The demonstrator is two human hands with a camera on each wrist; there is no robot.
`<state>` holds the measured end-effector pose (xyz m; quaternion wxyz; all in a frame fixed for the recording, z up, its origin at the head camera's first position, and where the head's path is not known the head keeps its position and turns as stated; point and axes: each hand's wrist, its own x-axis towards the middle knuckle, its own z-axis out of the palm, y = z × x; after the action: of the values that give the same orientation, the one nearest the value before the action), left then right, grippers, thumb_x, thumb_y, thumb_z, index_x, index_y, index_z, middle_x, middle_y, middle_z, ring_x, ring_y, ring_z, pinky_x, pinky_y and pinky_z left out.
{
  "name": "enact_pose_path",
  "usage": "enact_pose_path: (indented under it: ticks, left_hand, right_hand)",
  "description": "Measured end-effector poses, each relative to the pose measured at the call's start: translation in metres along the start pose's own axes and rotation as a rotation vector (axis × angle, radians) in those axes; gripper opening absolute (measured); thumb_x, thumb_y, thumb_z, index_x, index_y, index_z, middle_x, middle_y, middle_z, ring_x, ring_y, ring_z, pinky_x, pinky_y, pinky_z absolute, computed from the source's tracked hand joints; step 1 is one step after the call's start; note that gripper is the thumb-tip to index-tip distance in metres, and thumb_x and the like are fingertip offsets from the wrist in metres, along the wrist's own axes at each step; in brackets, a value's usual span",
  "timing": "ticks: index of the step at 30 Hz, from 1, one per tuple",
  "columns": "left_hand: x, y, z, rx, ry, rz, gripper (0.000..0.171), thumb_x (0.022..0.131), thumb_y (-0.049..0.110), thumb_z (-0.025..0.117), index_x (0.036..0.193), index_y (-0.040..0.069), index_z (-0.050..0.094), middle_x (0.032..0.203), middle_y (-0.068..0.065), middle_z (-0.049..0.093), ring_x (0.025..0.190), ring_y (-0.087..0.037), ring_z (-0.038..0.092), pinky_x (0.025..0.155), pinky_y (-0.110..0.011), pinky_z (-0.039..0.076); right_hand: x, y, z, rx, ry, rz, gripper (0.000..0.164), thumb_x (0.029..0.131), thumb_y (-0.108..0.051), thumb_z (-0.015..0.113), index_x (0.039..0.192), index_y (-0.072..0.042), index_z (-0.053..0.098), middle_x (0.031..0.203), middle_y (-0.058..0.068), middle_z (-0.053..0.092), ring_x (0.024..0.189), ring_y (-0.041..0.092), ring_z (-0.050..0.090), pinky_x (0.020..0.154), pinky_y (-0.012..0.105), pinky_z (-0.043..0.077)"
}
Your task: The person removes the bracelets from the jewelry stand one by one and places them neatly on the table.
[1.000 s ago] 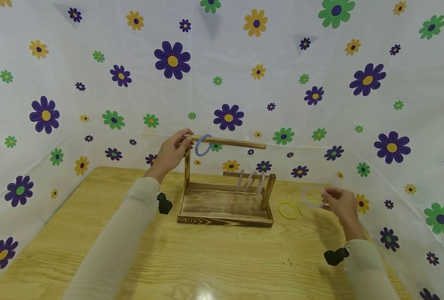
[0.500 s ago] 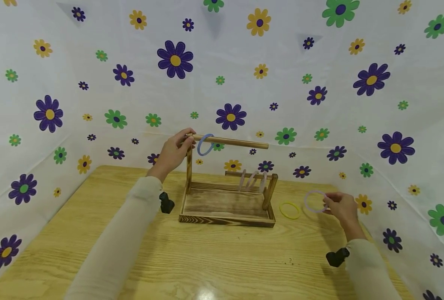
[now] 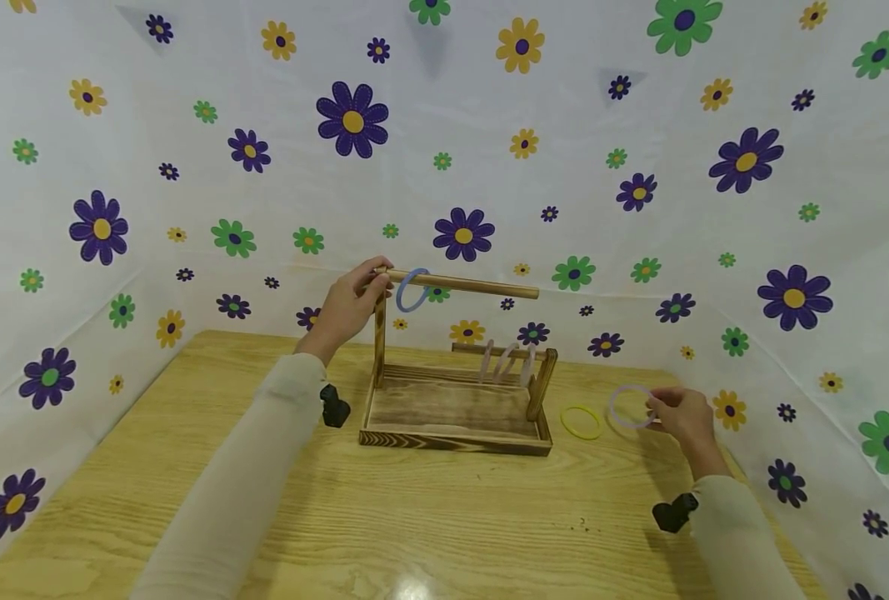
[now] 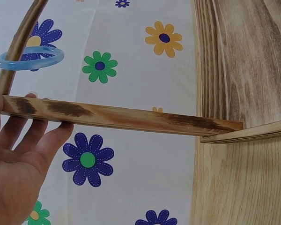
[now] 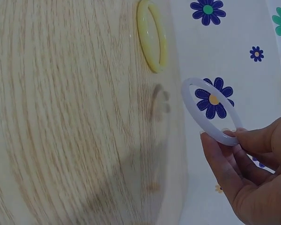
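- The right hand (image 3: 684,415) pinches a glossy, pale-lilac round ring (image 5: 195,112), at three o'clock from the brown wooden rack (image 3: 451,442).
- It seems light, stiff, perhaps slippery; better pinch its rim.
- The left hand (image 3: 347,307) grips the rack's ten-o'clock top.

Long cream sleeves (image 3: 237,475), black wrist cameras (image 3: 334,407)

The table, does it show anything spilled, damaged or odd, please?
Small dark specks on the table, below the yellow ring in the head view, look odd against its pale grain. I cannot tell whether they are crumbs or marks.
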<state>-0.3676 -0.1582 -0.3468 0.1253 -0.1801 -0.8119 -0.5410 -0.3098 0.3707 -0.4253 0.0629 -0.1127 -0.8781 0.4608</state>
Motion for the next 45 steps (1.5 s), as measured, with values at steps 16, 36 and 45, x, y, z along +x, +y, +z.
enact_pose_path:
  ticks: [16,36,45]
  left_hand:
    - [0.005,-0.005,0.000,-0.027,-0.003,-0.022,0.040,0.112,0.028,0.041,0.148,0.011,0.050,0.134,-0.028,0.061,0.126,-0.039,0.064,0.098,-0.053,0.053]
    - [0.001,-0.003,-0.001,0.001,0.006,0.020,0.038,0.111,0.035,0.043,0.142,0.016,0.054,0.129,-0.024,0.065,0.118,-0.032,0.068,0.090,-0.041,0.055]
    - [0.002,-0.002,0.000,-0.002,0.002,0.018,0.038,0.112,0.033,0.043,0.143,0.015,0.054,0.129,-0.025,0.065,0.119,-0.034,0.067,0.094,-0.047,0.054]
  right_hand:
    - [0.003,0.004,0.001,-0.061,-0.033,-0.025,0.036,0.104,-0.005,0.056,0.131,0.019,0.056,0.113,0.035,0.067,0.073,0.006,0.070,0.068,0.031,0.064]
    - [0.003,0.019,-0.001,-0.094,-0.043,0.021,0.039,0.104,-0.008,0.057,0.130,0.020,0.056,0.113,0.035,0.069,0.068,0.002,0.067,0.065,0.027,0.063]
    - [0.007,0.029,-0.004,-0.153,-0.039,0.017,0.039,0.100,-0.008,0.060,0.127,0.019,0.060,0.106,0.032,0.069,0.066,0.007,0.070,0.063,0.028,0.063]
